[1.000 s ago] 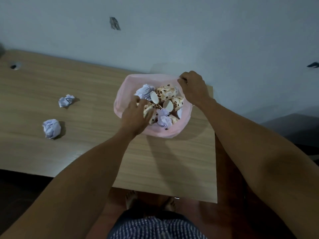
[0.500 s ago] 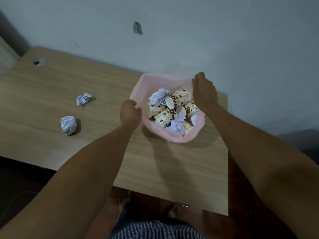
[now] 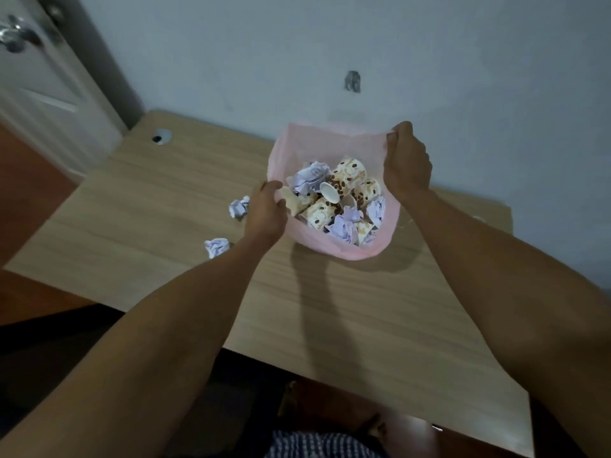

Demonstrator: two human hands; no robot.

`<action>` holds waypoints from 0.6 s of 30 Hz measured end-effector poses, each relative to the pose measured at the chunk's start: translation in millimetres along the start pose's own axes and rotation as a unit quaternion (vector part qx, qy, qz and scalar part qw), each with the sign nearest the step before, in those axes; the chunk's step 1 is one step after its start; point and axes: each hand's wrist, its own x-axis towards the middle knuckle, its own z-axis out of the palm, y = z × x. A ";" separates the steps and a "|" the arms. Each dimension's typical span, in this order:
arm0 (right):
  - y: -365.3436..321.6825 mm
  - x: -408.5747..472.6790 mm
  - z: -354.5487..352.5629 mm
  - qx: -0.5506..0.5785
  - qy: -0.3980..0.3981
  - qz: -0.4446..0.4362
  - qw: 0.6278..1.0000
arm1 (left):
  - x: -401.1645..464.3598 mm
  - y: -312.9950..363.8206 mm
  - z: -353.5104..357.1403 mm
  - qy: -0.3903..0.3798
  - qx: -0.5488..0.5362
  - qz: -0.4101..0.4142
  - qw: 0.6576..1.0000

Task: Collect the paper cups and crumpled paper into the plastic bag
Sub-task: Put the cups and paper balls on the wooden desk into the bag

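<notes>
Pink plastic bag (image 3: pixel 334 249) on wooden table (image 3: pixel 347 309), close to the far edge by the wall (image 3: pixel 396 44), mouth held wide. Left hand (image 3: pixel 266 214) closed on the bag's near-left rim, fingers curled over the plastic, thumb on the inside. Right hand (image 3: pixel 407 163) pinching the far-right rim, thumb and fingers pressed together on a raised fold. Inside the bag: several paper cups (image 3: pixel 350 175) with brown spotted print, lying on their sides, jumbled with balls of crumpled paper (image 3: pixel 309 181), pale lilac-white. Outside the bag, on the tabletop: one paper ball (image 3: pixel 238 207) just left of the left hand, partly hidden by it; a second paper ball (image 3: pixel 216 247) nearer the table's front, beside the left forearm. Round cable hole (image 3: pixel 161 137) near the table's far-left corner. White door (image 3: pixel 39 77) at upper left. Checked shorts (image 3: pixel 317 446) and bare feet at bottom edge.
</notes>
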 end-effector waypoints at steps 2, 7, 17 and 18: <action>-11.8 -1.4 13.2 -0.016 -0.007 0.000 1.000 | -2.3 -14.2 -12.1 -0.016 -0.014 -0.012 1.000; -22.9 -2.5 31.8 -0.066 -0.004 0.031 0.997 | 6.7 -58.0 -31.1 0.046 -0.001 -0.039 0.998; 1.8 2.7 50.0 -0.120 0.007 0.031 0.992 | 78.7 -140.3 -21.1 -0.181 0.205 -0.078 0.959; 3.5 1.0 52.3 -0.123 0.005 0.022 0.992 | 81.5 -143.1 -14.6 -0.191 0.211 -0.076 0.956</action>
